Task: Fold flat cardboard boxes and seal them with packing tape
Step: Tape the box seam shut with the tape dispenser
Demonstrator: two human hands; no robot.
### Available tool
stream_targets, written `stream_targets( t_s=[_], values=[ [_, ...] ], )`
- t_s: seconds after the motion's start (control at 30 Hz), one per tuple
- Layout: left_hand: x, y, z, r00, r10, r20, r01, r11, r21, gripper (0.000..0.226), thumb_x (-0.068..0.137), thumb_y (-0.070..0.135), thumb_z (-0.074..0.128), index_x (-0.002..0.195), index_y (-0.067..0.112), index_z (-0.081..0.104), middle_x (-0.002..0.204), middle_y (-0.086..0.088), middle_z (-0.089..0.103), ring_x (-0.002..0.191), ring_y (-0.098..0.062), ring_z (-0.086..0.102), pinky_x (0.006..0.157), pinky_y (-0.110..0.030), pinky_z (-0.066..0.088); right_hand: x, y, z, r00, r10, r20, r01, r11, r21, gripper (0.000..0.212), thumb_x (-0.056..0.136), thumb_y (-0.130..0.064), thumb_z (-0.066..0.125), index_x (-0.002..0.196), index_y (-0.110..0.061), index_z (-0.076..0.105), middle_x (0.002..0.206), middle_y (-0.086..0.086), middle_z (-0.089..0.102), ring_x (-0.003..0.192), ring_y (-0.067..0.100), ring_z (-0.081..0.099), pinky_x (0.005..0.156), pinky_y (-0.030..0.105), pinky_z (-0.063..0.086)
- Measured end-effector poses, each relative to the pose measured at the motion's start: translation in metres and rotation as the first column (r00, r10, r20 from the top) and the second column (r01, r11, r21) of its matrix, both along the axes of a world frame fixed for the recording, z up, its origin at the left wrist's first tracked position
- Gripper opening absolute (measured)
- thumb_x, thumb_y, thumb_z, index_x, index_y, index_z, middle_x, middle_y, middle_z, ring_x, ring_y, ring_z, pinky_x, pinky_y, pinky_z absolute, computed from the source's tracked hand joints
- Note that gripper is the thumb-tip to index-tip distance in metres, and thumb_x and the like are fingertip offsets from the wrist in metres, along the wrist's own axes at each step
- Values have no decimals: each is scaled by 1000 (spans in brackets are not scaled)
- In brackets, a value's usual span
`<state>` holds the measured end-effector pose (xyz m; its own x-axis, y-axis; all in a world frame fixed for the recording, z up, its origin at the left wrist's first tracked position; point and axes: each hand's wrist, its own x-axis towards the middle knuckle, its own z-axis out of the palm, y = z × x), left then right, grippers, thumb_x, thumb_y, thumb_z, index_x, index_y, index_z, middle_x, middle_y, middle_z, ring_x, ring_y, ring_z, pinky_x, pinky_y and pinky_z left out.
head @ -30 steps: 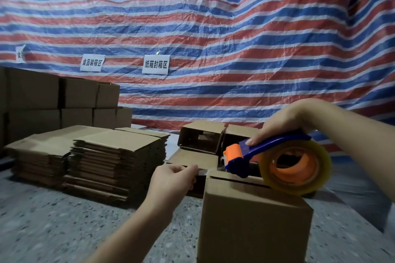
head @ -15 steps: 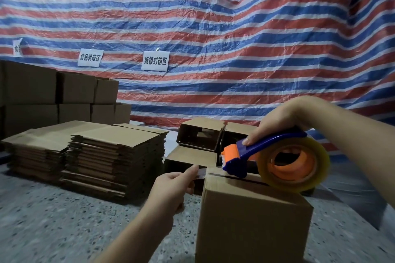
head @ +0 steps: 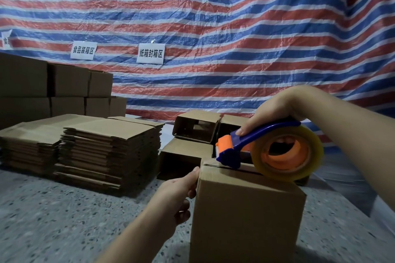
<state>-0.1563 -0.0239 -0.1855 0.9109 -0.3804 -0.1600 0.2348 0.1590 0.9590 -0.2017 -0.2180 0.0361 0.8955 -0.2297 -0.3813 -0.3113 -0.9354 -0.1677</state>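
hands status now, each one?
Left hand: thumb pressed on the near edge of the cardboard box, fingers curled, holding nothing visible.
Right hand: holding the tape dispenser.

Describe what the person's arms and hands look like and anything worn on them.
Both forearms are bare, with no sleeve in view. The left hand and the right hand wear no gloves, and no rings, watch or bracelet show on the parts the head camera sees. The fingernails that show look short and unpainted. No marks or bandages are visible.
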Motion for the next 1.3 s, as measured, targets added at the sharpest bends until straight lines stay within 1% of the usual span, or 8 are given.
stream_targets(
  t_s=[0.2,0.3,0.4,0.47,0.63,0.8,0.93,1.3],
  values=[
    [0,-4,-6,998,-5,-55,4,1000,-24,83,66,69,75,115,2,69,110,-25,64,90,-28,50,77,-38,40,0,1,-1,1000,13,-8,-12,1000,23,58,61,-64,72,101,-22,67,81,4,74,66,14,68,61,26,53],
    [-4,0,-10,987,-113,-114,110,993,-36,105,59,78,74,125,-2,62,106,-16,57,95,-26,48,81,-34,38,2,0,-1,1000,-3,-6,3,1000,22,67,60,-64,74,110,-19,64,88,6,74,73,17,68,65,27,54],
    [-4,2,-7,985,-112,-128,113,994,-4,68,78,63,71,105,1,64,94,-8,60,81,-18,53,71,-27,42,4,-1,-1,1000,-28,-3,28,1000,2,81,56,-65,76,118,-17,59,94,8,75,81,20,70,69,29,56],
    [2,2,1,998,26,49,-31,994,108,40,93,50,58,88,10,57,71,-2,47,59,-12,39,55,-24,32,4,-1,-1,999,-31,-13,31,1000,-5,83,56,-66,75,121,-16,60,96,9,75,82,21,70,69,29,55],
    [7,-6,45,884,102,456,-208,960,188,39,97,52,46,78,18,54,72,0,49,59,-11,44,53,-24,31,5,-2,-1,999,-40,-36,41,999,5,80,62,-67,73,122,-14,64,95,7,75,76,18,70,66,25,55],
    [9,-18,49,893,-33,448,-121,943,310,36,87,46,68,68,19,53,51,9,51,36,2,43,34,-9,28,3,-2,-2,999,-33,-38,33,999,9,78,62,-67,73,119,-15,67,93,6,74,75,17,68,67,26,53],
    [8,-17,47,923,-16,384,-96,958,270,30,88,42,69,74,18,58,56,6,57,42,-1,46,35,-13,31,5,4,0,999,-16,-32,15,999,-34,60,69,-65,70,108,-20,68,86,3,76,69,14,70,61,23,56],
    [7,-17,47,925,-75,373,-55,944,326,26,91,43,64,81,20,58,72,0,56,61,-11,47,47,-20,34,-17,-52,15,982,-160,-102,154,986,-69,109,32,-76,89,118,-11,69,102,11,77,85,23,74,74,32,58]
  ],
)
